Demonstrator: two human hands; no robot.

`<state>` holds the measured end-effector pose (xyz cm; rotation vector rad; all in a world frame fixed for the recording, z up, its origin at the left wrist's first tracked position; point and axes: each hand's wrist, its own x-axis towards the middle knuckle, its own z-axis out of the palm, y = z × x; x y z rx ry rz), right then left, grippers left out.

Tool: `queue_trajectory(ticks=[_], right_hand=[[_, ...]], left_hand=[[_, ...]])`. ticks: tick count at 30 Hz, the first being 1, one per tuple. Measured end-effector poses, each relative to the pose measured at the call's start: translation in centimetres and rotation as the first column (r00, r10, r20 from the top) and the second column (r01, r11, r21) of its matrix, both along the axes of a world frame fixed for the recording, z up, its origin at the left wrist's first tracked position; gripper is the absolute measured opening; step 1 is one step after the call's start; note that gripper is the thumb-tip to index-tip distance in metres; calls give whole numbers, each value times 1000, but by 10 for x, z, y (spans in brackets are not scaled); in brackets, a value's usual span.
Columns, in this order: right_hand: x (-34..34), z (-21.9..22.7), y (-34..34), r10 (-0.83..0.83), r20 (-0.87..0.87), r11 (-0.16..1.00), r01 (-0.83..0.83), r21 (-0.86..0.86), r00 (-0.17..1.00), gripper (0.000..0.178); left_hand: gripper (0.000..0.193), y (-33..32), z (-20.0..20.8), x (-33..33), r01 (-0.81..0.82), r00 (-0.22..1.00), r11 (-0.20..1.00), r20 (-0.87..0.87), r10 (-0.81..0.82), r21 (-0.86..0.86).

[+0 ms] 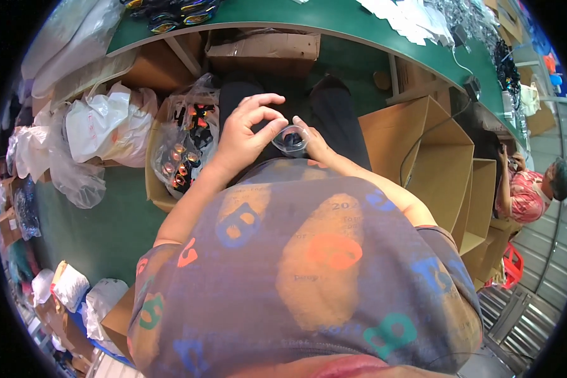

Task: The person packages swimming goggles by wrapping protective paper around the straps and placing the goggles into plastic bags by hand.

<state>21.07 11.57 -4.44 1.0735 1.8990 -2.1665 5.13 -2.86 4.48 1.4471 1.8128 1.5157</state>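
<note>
A small clear plastic case [289,149] with something dark inside is held in front of my lap. My right hand [317,145] grips its right side, the thumb pointing up along the edge. My left hand [251,131] comes in from the left. Its thumb and a bent finger pinch together at the case's upper left edge, while the index finger stretches out above, touching nothing. What the dark content is I cannot make out. Left of my knees stands a cardboard box [159,199] lined with a clear bag, full of swim goggles [181,165] with orange and dark parts.
Ahead curves a green table [334,16], goggles [170,14] at its left and white papers [409,19] at its right. Open cardboard boxes [397,135] stand at my right. White plastic bags [110,120] lie at the left. Another person [528,195] sits far right.
</note>
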Motion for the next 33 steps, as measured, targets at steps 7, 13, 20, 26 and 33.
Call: queue_trajectory(ticks=[7,13,20,26,33], right_hand=[[2,-21,-7,118,-81,980,-103,170,990,70],[0,-45,-12,-13,79,986,0,165,997,70],[-8,-29,-5,-39,-30,992,43,119,999,68],[-16,-15,-13,-13,-31,991,17,131,999,71],[-31,15,-22,33,-92,991,-21,130,995,72]], left_hand=[[33,9,-35,20,52,911,994,-403,-88,-99],[8,16,-15,4,35,973,996,225,-53,83],[28,-19,-43,-12,213,960,969,-157,-232,-127],[10,-25,-54,-15,230,963,966,174,-207,-121],[15,-28,-14,-16,167,983,985,-70,-170,-50]])
